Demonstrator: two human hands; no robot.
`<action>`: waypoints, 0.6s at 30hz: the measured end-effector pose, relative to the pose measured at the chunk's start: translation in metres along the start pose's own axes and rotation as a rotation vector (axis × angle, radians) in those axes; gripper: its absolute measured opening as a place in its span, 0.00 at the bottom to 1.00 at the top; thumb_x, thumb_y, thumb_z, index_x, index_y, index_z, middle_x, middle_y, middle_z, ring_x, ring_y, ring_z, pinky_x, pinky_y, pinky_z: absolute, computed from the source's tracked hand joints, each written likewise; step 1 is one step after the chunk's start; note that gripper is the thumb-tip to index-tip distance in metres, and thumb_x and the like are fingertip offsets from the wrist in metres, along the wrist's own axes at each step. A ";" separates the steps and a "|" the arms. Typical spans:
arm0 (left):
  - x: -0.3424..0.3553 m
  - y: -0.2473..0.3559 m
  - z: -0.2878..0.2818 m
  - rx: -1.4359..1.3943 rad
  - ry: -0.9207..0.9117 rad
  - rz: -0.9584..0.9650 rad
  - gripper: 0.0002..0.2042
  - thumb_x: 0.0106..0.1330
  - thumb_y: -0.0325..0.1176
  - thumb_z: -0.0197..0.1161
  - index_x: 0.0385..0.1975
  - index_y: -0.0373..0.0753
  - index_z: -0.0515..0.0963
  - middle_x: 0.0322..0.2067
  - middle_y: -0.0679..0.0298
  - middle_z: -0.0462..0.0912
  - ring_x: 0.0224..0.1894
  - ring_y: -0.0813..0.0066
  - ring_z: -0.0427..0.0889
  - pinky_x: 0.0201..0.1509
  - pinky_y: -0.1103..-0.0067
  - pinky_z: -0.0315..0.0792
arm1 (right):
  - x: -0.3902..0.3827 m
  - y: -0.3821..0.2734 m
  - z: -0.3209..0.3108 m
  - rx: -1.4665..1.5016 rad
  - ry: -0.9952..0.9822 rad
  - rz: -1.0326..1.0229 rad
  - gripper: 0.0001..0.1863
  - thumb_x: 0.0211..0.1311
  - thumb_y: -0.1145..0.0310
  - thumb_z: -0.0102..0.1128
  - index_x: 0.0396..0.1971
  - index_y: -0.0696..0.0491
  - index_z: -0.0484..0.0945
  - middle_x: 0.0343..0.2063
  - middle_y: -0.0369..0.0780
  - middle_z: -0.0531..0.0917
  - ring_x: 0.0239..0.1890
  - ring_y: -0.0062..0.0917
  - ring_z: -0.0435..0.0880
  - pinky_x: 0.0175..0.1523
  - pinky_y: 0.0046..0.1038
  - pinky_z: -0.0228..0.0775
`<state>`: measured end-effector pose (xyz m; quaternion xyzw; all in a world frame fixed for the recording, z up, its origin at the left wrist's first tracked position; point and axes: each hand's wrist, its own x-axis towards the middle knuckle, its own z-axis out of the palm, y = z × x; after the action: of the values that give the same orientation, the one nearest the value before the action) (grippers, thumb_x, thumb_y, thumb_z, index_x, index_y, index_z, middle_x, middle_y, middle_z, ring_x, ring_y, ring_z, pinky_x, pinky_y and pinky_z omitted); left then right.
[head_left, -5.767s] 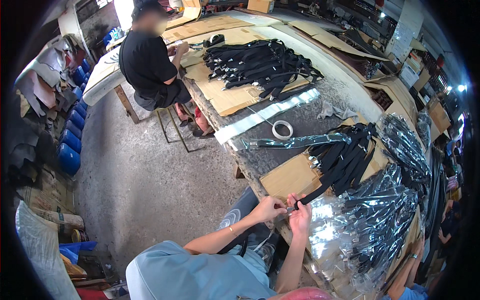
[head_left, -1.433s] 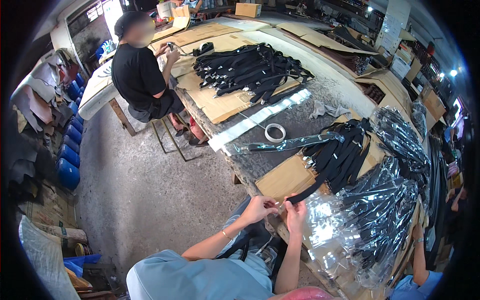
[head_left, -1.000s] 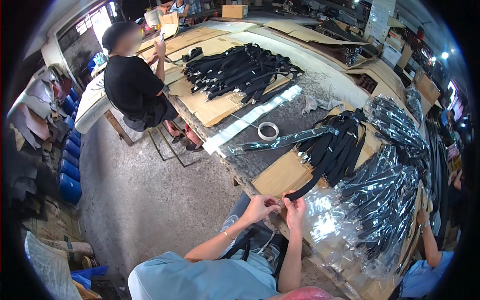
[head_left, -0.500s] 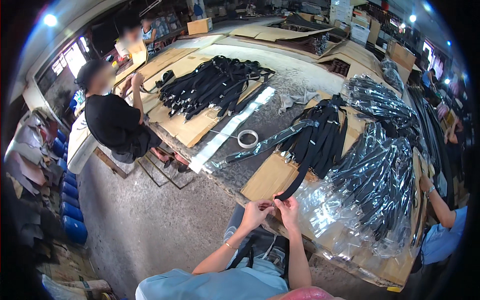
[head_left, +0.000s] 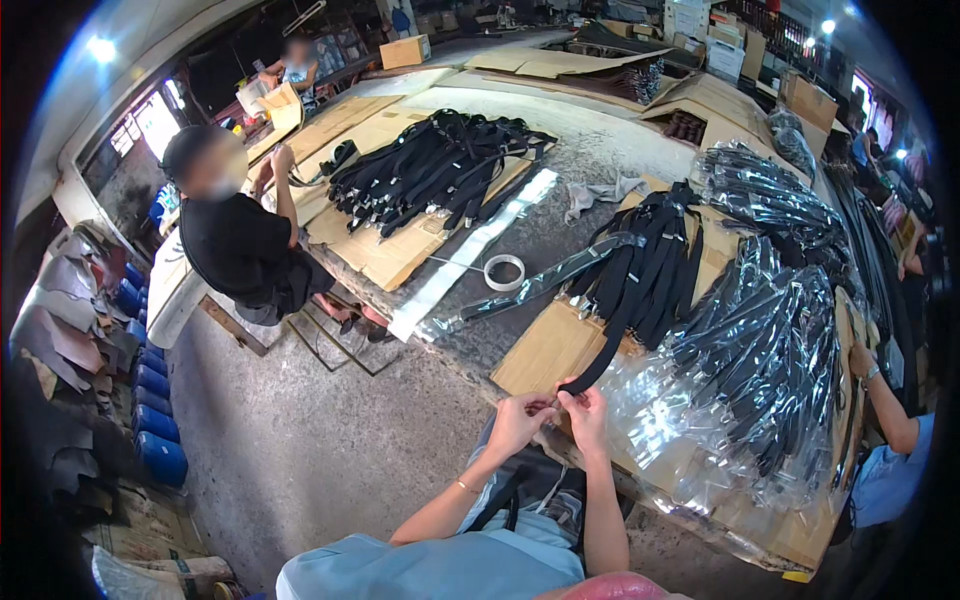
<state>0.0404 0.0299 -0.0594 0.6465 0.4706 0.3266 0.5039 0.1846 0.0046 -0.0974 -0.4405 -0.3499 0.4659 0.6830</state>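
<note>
Where two hands (head_left: pixel 518 424) converge, the right grip (head_left: pixel 586 420) holds one black strap (head_left: pixel 597 371).

At the near edge of the table (head_left: pixel 545 240) the black strap (head_left: pixel 600 367) looks like dull cloth and the cardboard (head_left: pixel 543 352) like plain brown paper — but the bagged straps (head_left: pixel 765 350) by the right edge shine in crinkly clear plastic.

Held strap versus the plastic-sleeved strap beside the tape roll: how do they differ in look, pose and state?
The held strap is bare, matt black; the plastic-sleeved strap shines in clear film. The held strap's near end is in the right hand; the plastic-sleeved strap lies mostly on the table. The held strap bends in a curve; the plastic-sleeved strap runs nearly straight. Both are dark, long and narrow.
</note>
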 end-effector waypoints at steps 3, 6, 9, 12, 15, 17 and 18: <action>-0.003 0.014 0.006 0.031 0.046 0.052 0.10 0.57 0.25 0.63 0.38 0.27 0.79 0.28 0.56 0.85 0.30 0.77 0.83 0.35 0.81 0.77 | -0.001 0.003 -0.002 0.001 0.102 -0.044 0.12 0.57 0.78 0.62 0.41 0.58 0.75 0.37 0.39 0.82 0.36 0.18 0.79 0.44 0.20 0.71; -0.005 0.008 0.004 -0.109 -0.011 -0.006 0.09 0.59 0.23 0.62 0.37 0.26 0.79 0.26 0.59 0.83 0.27 0.79 0.81 0.32 0.83 0.75 | 0.000 0.002 0.003 -0.063 0.077 -0.071 0.10 0.58 0.80 0.59 0.41 0.60 0.74 0.37 0.39 0.81 0.37 0.20 0.80 0.44 0.21 0.73; -0.005 0.010 0.003 -0.069 0.028 -0.026 0.08 0.59 0.22 0.62 0.36 0.25 0.78 0.25 0.60 0.82 0.25 0.80 0.79 0.30 0.82 0.74 | 0.000 0.001 0.001 0.042 -0.008 -0.029 0.11 0.58 0.80 0.59 0.41 0.61 0.74 0.36 0.40 0.81 0.37 0.22 0.81 0.44 0.22 0.73; -0.005 0.012 -0.001 -0.092 0.028 -0.066 0.09 0.59 0.25 0.63 0.37 0.27 0.79 0.25 0.58 0.83 0.25 0.80 0.81 0.28 0.82 0.74 | -0.003 -0.004 0.004 0.020 0.002 -0.007 0.11 0.58 0.80 0.60 0.41 0.61 0.73 0.36 0.41 0.81 0.37 0.24 0.82 0.45 0.23 0.73; -0.005 0.015 -0.001 -0.095 0.002 -0.078 0.10 0.60 0.25 0.63 0.38 0.24 0.78 0.25 0.60 0.82 0.25 0.82 0.79 0.29 0.83 0.73 | -0.004 -0.005 0.003 0.074 0.012 0.010 0.12 0.57 0.79 0.61 0.42 0.61 0.73 0.35 0.41 0.81 0.37 0.24 0.82 0.45 0.24 0.73; -0.003 0.011 0.000 -0.066 -0.031 -0.037 0.11 0.61 0.26 0.63 0.40 0.24 0.78 0.26 0.60 0.82 0.26 0.82 0.79 0.30 0.83 0.74 | -0.003 -0.003 0.001 0.126 0.017 0.029 0.13 0.56 0.80 0.61 0.41 0.60 0.73 0.36 0.41 0.81 0.37 0.25 0.82 0.45 0.25 0.74; -0.002 0.010 0.000 -0.071 -0.030 -0.036 0.11 0.61 0.26 0.63 0.40 0.24 0.78 0.26 0.60 0.82 0.26 0.82 0.79 0.30 0.83 0.74 | -0.003 -0.002 0.000 0.183 0.024 0.050 0.13 0.55 0.81 0.62 0.41 0.59 0.73 0.36 0.42 0.81 0.36 0.26 0.82 0.45 0.26 0.74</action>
<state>0.0429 0.0273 -0.0495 0.6243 0.4627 0.3241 0.5395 0.1847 0.0014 -0.0959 -0.3906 -0.2864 0.5075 0.7127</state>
